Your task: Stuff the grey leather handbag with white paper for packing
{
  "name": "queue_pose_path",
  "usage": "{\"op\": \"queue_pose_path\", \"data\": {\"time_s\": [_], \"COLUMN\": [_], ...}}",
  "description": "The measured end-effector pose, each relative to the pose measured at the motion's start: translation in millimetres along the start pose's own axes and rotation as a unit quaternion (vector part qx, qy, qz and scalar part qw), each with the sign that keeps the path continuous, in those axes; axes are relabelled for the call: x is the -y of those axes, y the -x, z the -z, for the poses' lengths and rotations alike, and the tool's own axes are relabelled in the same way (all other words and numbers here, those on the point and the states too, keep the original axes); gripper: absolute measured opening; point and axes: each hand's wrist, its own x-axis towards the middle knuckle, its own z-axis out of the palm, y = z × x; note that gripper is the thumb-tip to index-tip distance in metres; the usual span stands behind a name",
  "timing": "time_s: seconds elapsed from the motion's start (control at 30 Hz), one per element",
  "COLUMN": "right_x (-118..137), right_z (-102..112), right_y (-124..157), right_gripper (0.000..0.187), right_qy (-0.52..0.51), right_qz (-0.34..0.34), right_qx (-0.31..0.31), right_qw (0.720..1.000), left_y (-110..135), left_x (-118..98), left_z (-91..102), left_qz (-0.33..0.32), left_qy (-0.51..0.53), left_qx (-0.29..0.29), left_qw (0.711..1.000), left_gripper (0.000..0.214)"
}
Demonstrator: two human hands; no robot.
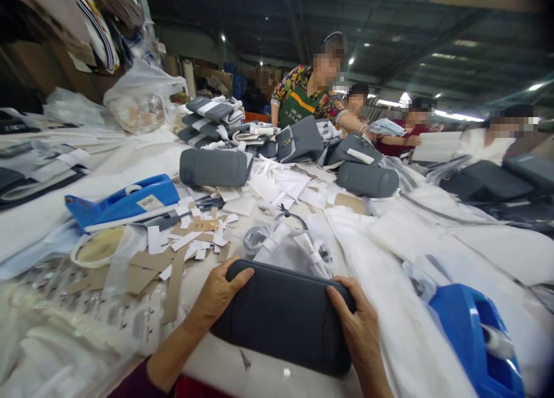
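Observation:
A dark grey handbag lies on its side at the near edge of the table. My left hand grips its left end, thumb laid over the top edge. My right hand clasps its right end, fingers curled around the corner. Just beyond the bag lie wrapped straps in white paper.
Paper and cardboard scraps litter the table. Blue tape dispensers sit at left and at near right. More grey bags lie further back. White dust bags spread right. Several people work across the table.

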Motion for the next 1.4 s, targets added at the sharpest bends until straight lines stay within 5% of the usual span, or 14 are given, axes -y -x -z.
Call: {"op": "queue_pose_path", "data": {"time_s": [0.17,0.3,0.43,0.5,0.6,0.67,0.8,0.93,1.1,1.27,1.4], "right_x": [-4.9,-2.7,3.0,4.3,3.1,1.7,7.3,33.1,63.5,63.6,59.6], "right_z": [-7.6,-8.3,-7.1,-7.2,-7.4,-6.7,-6.2,-18.6,-52.8,-69.4,-63.6], "right_y": [-6.4,-8.9,-9.0,-8.2,-6.8,-7.1,-13.9,-26.6,-38.2,-43.3,-43.4], "right_gripper": [0.041,0.038,0.033,0.032,0.033,0.032,0.022,0.033,0.052,0.05,0.047], "right_qy": [-0.012,-0.016,-0.022,-0.025,-0.024,-0.008,0.104,0.257,0.372,0.428,0.439], "right_qz": [-0.053,-0.033,-0.002,0.01,0.031,0.039,0.075,0.119,0.065,0.05,0.082], "right_qx": [-0.015,0.005,0.019,0.015,0.006,0.015,0.012,-0.057,-0.03,-0.049,-0.044], "right_qw": [0.998,0.999,1.0,1.0,0.999,0.999,0.992,0.957,0.925,0.901,0.894], "left_y": [-7.4,-5.8,1.9,3.9,-2.7,-12.5,-30.3,-36.9,-42.2,-46.9,-41.1], "left_x": [-0.4,-0.4,-15.6,-30.2,-48.0,-50.4,-33.6,-18.0,-14.0,-7.4,-9.6], "left_z": [-4.3,-4.9,-17.9,-33.7,-63.1,-79.6,-94.6,-93.4,-91.3,-92.5,-92.8], "left_qz": [-0.026,-0.081,-0.188,-0.262,-0.347,-0.337,-0.315,-0.313,-0.305,-0.316,-0.309], "left_qy": [-0.086,-0.179,-0.37,-0.448,-0.461,-0.459,-0.483,-0.484,-0.46,-0.376,-0.411], "left_qx": [-0.032,-0.056,-0.139,-0.094,0.075,0.107,0.057,0.058,0.084,0.072,0.08], "left_qw": [0.995,0.979,0.899,0.85,0.814,0.815,0.815,0.815,0.829,0.868,0.854], "left_gripper": [0.036,0.032,0.027,0.031,0.039,0.036,0.037,0.041,0.046,0.045,0.043]}}
